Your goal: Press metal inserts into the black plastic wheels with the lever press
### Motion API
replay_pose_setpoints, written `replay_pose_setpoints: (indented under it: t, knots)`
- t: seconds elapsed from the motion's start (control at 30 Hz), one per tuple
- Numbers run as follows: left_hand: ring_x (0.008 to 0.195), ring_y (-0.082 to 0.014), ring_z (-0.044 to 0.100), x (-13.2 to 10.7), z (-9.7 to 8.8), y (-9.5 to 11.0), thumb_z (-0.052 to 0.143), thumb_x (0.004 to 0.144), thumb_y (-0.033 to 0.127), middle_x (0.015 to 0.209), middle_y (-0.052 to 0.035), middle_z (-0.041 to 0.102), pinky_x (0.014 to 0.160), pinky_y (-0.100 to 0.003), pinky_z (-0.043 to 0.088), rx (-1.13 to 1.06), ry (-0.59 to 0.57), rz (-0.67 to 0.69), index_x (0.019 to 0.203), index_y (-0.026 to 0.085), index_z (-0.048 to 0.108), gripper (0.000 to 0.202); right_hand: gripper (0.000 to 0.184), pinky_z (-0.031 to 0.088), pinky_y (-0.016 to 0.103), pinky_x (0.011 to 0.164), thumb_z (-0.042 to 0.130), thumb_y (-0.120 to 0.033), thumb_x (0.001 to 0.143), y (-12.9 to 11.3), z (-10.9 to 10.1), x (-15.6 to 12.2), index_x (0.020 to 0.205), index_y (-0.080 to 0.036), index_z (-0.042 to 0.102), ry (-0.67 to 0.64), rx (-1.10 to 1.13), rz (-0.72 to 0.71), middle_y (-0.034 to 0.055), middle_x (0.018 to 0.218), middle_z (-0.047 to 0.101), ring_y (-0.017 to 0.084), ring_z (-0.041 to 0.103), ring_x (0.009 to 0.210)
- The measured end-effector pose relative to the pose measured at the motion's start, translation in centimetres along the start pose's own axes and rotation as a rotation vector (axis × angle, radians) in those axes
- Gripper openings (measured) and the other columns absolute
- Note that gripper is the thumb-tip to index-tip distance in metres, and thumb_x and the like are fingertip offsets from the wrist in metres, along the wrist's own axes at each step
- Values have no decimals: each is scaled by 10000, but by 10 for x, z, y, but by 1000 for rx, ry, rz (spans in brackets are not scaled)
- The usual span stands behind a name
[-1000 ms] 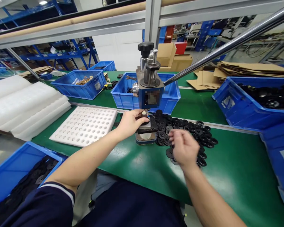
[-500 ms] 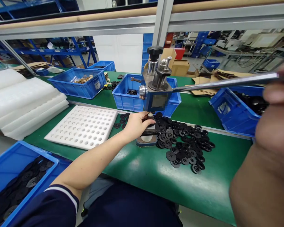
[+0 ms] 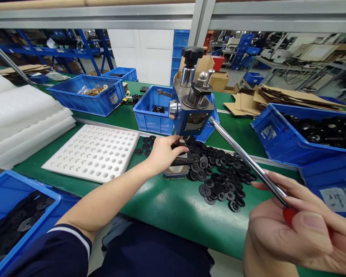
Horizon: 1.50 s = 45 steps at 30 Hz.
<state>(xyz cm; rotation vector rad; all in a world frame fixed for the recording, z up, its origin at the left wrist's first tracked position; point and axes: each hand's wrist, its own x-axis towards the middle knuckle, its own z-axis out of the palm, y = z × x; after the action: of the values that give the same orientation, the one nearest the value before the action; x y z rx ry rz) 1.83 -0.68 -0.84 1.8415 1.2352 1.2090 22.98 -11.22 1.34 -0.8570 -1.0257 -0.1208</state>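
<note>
My right hand (image 3: 296, 223) is closed round the red-ended lever (image 3: 245, 154) of a bench press (image 3: 192, 111); the lever slants down toward me. My left hand (image 3: 165, 152) reaches under the press head. Its thumb and fingers are closed about a small dark part with a pale top, which I cannot make out well. The ram's lower end meets that spot, and the press base (image 3: 175, 173) shows below. Beside the base on the right lies a heap of black round discs (image 3: 222, 173), some with raised hubs.
Left of the press is a white foam tray (image 3: 92, 154) with rows of holes, several holding shiny pieces. A blue bin (image 3: 57, 200) of black discs stands front left. Other blue bins (image 3: 86, 94) line the back, and another bin (image 3: 276, 134) with black parts sits right.
My right hand has pulled the lever down and toward me, from nearly level to a steep slant. The ram has come down to the part at my left hand, which stays in place.
</note>
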Motion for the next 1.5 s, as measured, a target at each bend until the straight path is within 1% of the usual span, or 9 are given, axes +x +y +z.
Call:
replay_pose_setpoints:
  t: [0.07,0.33,0.53,0.67,0.8,1.0,1.17,1.27,1.5]
  knots:
    - [751,-190,681,0,-1,2,745,774,243,799,-42,752,746,-293,528,34,19,-2,879,146,745,142,189,553,537,533,581,-311,791,-2,12,-1,670,-259,717,163,61,-129,49,720,690,304,704,707]
    - [712,-161,650,-2,0,7,752,773,260,781,-18,738,675,-256,480,121,52,6,820,154,722,120,226,545,507,460,549,-246,793,10,12,-1,707,-146,732,175,34,-255,84,717,716,328,712,647]
    - [753,-165,663,-3,0,10,753,772,219,812,-19,744,703,-248,489,95,43,-6,864,162,726,112,211,583,536,486,488,-136,768,31,8,-28,749,-104,695,203,-10,-320,76,714,702,339,723,694]
    - [724,-158,644,-2,0,9,767,765,231,777,-11,731,674,-239,467,111,48,13,832,158,714,113,258,604,479,488,463,-110,781,45,8,-49,885,-112,700,117,-40,-310,71,836,720,303,731,731]
    - [700,-151,626,-1,1,5,765,769,240,752,-10,717,650,-235,457,124,60,39,806,156,706,109,252,606,398,551,502,-84,809,31,-3,-44,935,-130,715,-35,-156,-286,67,871,727,252,727,733]
    - [687,-150,615,-1,7,-6,791,744,293,752,-7,708,668,-246,460,124,68,46,830,166,712,172,271,492,268,529,506,-287,936,-16,-42,4,1101,-171,687,-737,-725,-226,73,839,726,165,663,619]
    - [659,-146,603,-1,5,-3,773,749,289,733,-3,701,625,-241,450,126,89,35,795,169,697,149,327,328,248,410,383,-367,962,-11,-27,22,1039,-156,620,-1123,-878,-35,27,593,616,149,528,432]
    - [656,-148,606,-3,4,-1,779,737,279,719,-2,700,634,-245,458,113,79,29,765,171,699,137,295,309,229,400,379,-358,970,-3,-13,18,1009,-166,599,-1134,-792,52,-12,532,572,127,477,382]
    - [673,-151,620,-4,3,3,771,732,251,741,-1,713,641,-241,476,73,91,15,786,178,707,112,320,341,209,417,412,-386,982,-7,-12,3,890,-171,630,-878,-789,-100,-1,587,620,98,496,399]
